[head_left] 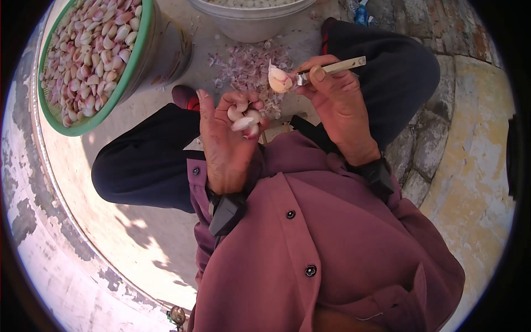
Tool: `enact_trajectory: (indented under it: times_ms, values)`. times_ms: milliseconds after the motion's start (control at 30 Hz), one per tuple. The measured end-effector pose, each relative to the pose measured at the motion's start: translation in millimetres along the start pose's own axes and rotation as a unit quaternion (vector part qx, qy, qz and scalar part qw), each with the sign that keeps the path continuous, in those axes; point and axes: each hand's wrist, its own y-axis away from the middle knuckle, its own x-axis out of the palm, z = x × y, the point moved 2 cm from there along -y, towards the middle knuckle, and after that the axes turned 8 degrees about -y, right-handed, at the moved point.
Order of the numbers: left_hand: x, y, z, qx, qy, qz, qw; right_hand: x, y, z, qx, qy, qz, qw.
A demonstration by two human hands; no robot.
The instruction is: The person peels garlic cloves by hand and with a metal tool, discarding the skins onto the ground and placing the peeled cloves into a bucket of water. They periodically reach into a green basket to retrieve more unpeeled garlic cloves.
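Several garlic cloves (244, 119) lie in my left hand (229, 138), whose fingers curl round them. My right hand (338, 102) holds a small knife (344, 65) by its pale handle, blade toward the left. At the blade and my right fingertips is another garlic clove (280, 81), with papery skin standing up from its top. The two hands are apart, palms turned up. Beyond them, a scatter of pinkish garlic skins (249, 66) covers part of the ground.
At the upper left, a green-rimmed basket (131, 61) full of unpeeled cloves sits on a bucket (168, 52). A white tub (251, 21) with pale cloves stands at the top. My bent legs flank the skins. A blue item (361, 15) lies upper right.
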Motion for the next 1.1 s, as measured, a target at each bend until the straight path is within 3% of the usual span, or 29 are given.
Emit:
enact_trajectory:
  times_ms: [133,200,300,400,633,833,933,1000,1033,1067,1100]
  values:
    - [-6.0,4.2,0.0,-0.017,-0.043,0.019,0.999,1.8,1.8,-3.5,-0.016,0.032,-0.024,0.999]
    - [8.5,11.4,-2.6,0.074,-0.178,0.066,0.979,5.8,3.4,-6.6,0.004,0.014,-0.008,1.000]
    - [23.3,14.9,-1.9,0.131,-0.251,0.028,0.959,10.0,5.8,-9.7,0.012,0.066,-0.011,0.998]
    - [23.8,16.3,-0.3,0.145,-0.336,0.059,0.929,19.2,7.0,-6.5,0.037,0.067,-0.010,0.997]
    - [28.4,19.3,-2.7,0.170,-0.324,-0.009,0.930,28.6,8.3,-4.7,0.016,0.073,-0.017,0.997]
    - [18.4,14.4,-5.0,0.159,-0.250,0.023,0.955,14.8,8.5,-6.1,0.057,0.077,0.068,0.993]
    - [10.9,15.8,-14.0,0.170,-0.296,-0.023,0.940,-14.5,4.8,0.8,0.059,0.047,0.071,0.995]
    - [3.9,15.7,-20.3,0.205,-0.393,-0.057,0.895,-30.5,-1.8,9.3,0.009,-0.050,-0.031,0.998]
    - [5.1,16.1,-20.3,0.204,-0.394,-0.055,0.895,-31.3,-1.1,14.2,0.000,0.111,-0.069,0.991]
    - [9.1,18.1,-19.8,0.215,-0.447,-0.052,0.867,-27.9,0.5,16.3,0.000,0.111,-0.072,0.991]
    - [12.0,19.5,-18.9,0.226,-0.499,-0.048,0.835,-18.5,1.7,16.1,0.006,0.192,-0.038,0.981]
